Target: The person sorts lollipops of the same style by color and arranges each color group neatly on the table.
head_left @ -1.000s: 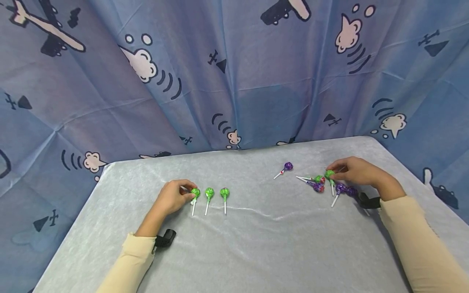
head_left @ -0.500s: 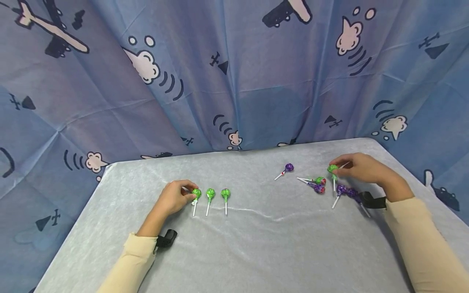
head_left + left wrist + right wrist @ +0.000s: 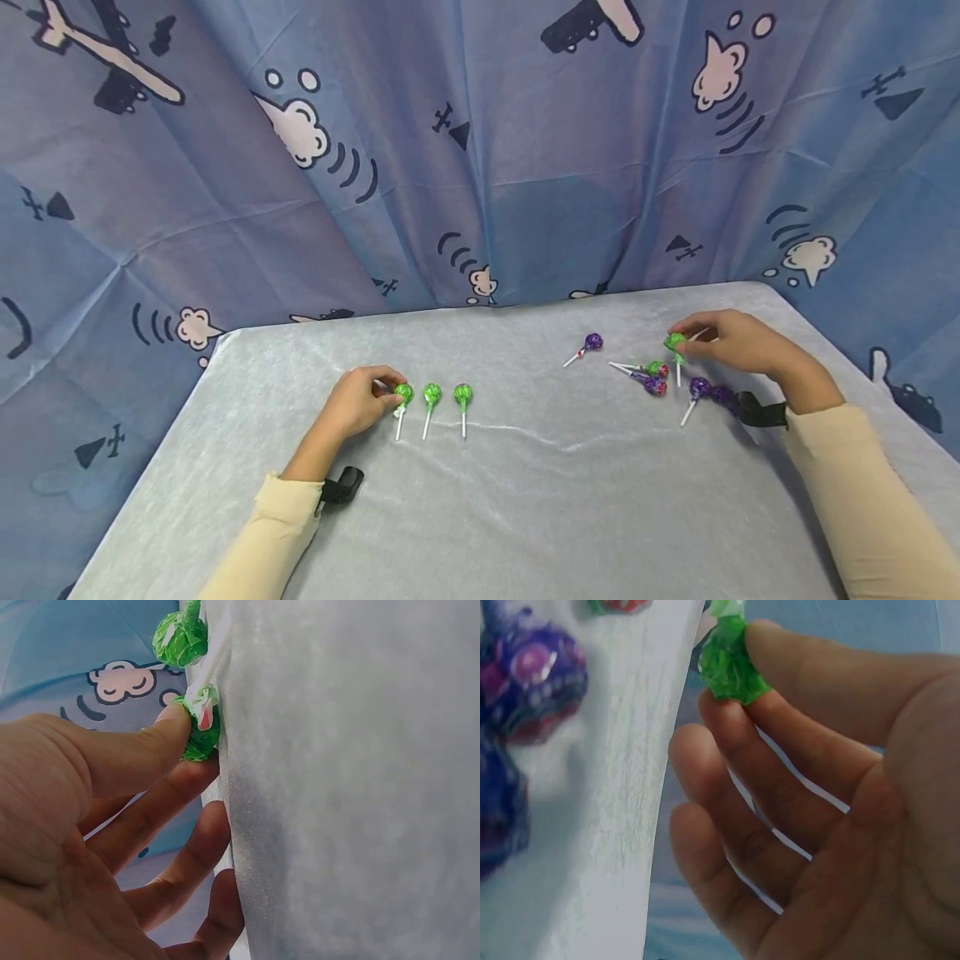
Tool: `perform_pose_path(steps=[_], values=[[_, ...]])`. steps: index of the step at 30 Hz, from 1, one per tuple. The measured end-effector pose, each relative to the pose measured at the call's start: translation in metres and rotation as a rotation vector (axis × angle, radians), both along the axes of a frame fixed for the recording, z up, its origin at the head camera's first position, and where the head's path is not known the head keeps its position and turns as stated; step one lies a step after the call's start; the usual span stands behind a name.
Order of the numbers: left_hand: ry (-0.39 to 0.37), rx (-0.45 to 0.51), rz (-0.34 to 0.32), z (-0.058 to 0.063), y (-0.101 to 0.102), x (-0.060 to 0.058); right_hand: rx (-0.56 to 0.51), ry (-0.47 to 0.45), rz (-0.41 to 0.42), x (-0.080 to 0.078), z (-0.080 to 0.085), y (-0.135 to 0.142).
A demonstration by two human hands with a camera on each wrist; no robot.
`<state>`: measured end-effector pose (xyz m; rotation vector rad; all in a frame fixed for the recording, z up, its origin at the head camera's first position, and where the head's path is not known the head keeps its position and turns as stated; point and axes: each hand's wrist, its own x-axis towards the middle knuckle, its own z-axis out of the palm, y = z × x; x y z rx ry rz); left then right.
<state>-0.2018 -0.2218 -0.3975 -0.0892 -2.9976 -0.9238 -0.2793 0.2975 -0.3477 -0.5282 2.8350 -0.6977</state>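
Note:
My left hand (image 3: 358,402) pinches the leftmost green lollipop (image 3: 202,739) by its wrapped head, thumb on one side and fingers on the other; its white stick points toward the front. Beside it lie a second green lollipop (image 3: 432,395) and a third green lollipop (image 3: 463,393), making a row with sticks roughly parallel. At the right, my right hand (image 3: 731,340) pinches another green lollipop (image 3: 733,664) by the head between thumb and fingers, its stick hanging toward the front. Its other fingers are loosely bent.
Near the right hand lie a green-and-red lollipop (image 3: 657,369), a purple lollipop (image 3: 655,385) crossing it, and two more purple ones, one a purple lollipop (image 3: 699,387). Another purple lollipop (image 3: 593,341) lies farther back. A patterned curtain (image 3: 555,225) hangs behind the white-covered table (image 3: 525,517).
My right hand has lifted its green lollipop slightly away from the purple ones, toward the back, then shifted a little left. The left hand stays at its lollipop.

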Motion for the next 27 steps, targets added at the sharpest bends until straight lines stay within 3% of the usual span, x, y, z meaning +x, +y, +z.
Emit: perform_pose_path(steps=[10, 20, 27], values=[[-0.012, 0.004, -0.001, 0.0, 0.002, 0.0, -0.027, 0.007, -0.008, 0.005, 0.003, -0.027], [-0.034, 0.005, -0.001, 0.002, 0.0, 0.001, -0.07, 0.057, 0.074, 0.01, -0.003, -0.067], [-0.033, 0.006, 0.002, 0.001, 0.0, -0.001, -0.106, 0.038, 0.094, 0.015, -0.002, -0.09]])
